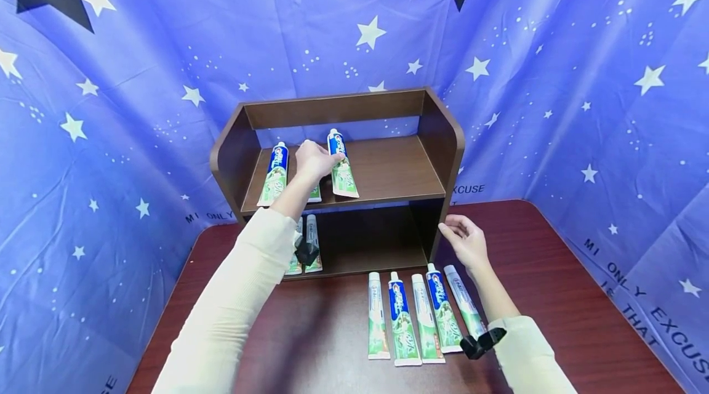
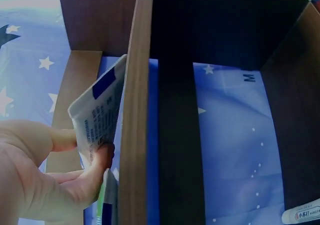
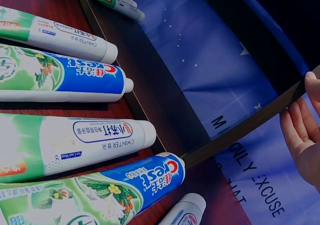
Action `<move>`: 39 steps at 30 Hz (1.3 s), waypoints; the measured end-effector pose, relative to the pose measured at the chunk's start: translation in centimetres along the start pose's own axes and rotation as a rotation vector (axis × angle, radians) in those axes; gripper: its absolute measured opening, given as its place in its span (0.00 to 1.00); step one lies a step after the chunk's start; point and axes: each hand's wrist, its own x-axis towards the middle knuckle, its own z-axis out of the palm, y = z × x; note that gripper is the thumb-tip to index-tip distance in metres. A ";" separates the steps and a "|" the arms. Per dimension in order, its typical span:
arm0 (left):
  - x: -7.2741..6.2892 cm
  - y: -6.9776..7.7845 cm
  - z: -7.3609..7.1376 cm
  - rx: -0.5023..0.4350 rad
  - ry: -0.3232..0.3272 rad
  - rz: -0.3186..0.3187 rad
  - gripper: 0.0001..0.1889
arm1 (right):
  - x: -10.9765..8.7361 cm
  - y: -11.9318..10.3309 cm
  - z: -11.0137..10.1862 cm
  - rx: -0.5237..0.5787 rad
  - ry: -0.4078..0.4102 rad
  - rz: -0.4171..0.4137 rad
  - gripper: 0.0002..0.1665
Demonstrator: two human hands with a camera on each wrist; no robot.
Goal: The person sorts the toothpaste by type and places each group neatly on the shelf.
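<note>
- Left wrist view: the left fingers (image 2: 64,139) cover part of the held tube (image 2: 102,107), whose fine print is too small to read.
- In the lower corner, a white tube (image 2: 303,213) is cut off.
- Head view: the left hand hides most of the middle upper tube (image 1: 315,195).
- The left sleeve (image 1: 232,295) partly covers a lower tube (image 1: 293,267).
- The right wrist camera (image 1: 482,343) hides the outermost tube's (image 1: 463,295) foot.
- Right wrist view: the right fingers (image 3: 296,130) show; the edge cuts the hand.
</note>
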 end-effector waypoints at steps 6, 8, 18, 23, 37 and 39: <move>0.0 -0.1 0.6 0.098 0.075 0.125 0.18 | 0.1 0.0 0.0 0.004 -0.005 0.006 0.20; -0.1 -0.1 0.8 0.132 0.110 0.182 0.16 | 0.2 0.0 -0.1 0.006 -0.006 0.008 0.20; -1.0 0.4 0.5 0.305 0.123 0.167 0.20 | 0.5 0.4 -0.2 0.012 0.002 0.010 0.20; -1.1 0.4 0.5 0.312 0.108 0.163 0.19 | 0.5 0.6 -0.3 0.006 -0.005 0.024 0.20; -0.9 0.2 0.7 0.292 0.124 0.226 0.14 | 0.4 0.5 -0.2 0.001 -0.016 0.011 0.20; -0.8 0.1 0.7 0.290 0.125 0.227 0.14 | 0.4 0.5 -0.2 0.001 -0.017 0.014 0.20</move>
